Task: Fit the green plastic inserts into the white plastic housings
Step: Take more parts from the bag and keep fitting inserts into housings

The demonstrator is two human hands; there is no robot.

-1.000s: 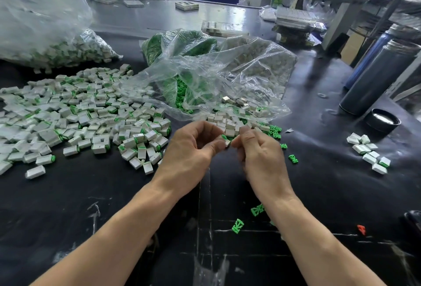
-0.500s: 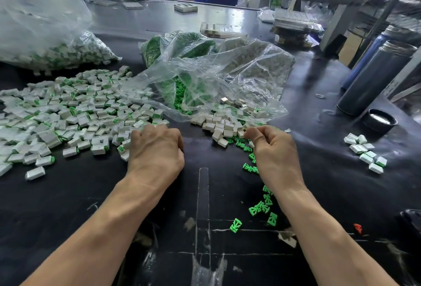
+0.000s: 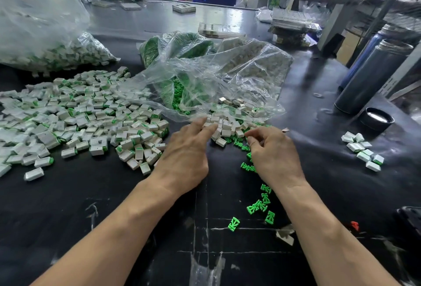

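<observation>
Scuffed black tabletop (image 3: 68, 206) carries five loose spiky green inserts (image 3: 257, 207) nearest. Beyond, the left hand (image 3: 182, 160) reaches straight-fingered onto blocky white housings (image 3: 224, 129); the right hand (image 3: 273, 155) curls, its grasp unclear. Crinkled clear bag (image 3: 227, 73) behind.

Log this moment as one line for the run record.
stage: picking parts | left hand: fingers extended onto loose white housings | right hand: fingers curled over green inserts, grip unclear | finished pile: left
</observation>
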